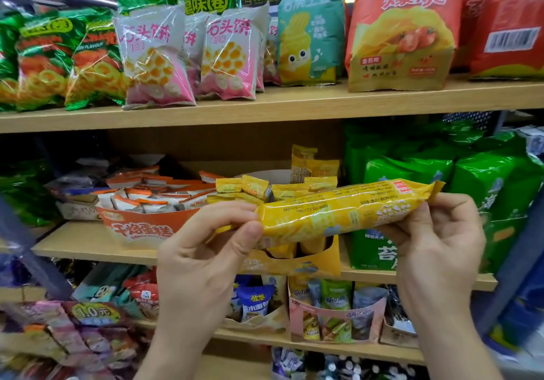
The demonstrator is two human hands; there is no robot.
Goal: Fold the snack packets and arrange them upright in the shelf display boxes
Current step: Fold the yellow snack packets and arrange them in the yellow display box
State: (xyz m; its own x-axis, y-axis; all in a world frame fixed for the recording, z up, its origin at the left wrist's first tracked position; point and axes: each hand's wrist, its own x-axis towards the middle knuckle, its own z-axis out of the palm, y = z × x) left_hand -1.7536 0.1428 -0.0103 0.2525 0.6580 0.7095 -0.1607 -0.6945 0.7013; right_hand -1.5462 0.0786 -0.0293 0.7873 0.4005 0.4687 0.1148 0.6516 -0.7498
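Two hands hold one long yellow packet [338, 214]: the left hand [206, 250] pinches its left end and the right hand [438, 241] grips its right end. Its print is too small to read. The glossy, crinkled packet lies crosswise, right end slightly higher, in front of a yellow cardboard box [321, 262] on the middle shelf [88, 250]. The pink bags [156, 61] above read 石头饼.

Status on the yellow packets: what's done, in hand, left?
Done: several small yellow packets stand in the yellow display box on the middle shelf. In hand: left hand and right hand grip the ends of one long yellow packet, held flat and not yet folded. Left: fold it and stand it in the box; the orange-white packets in the orange display box lie jumbled, probably needing the same.
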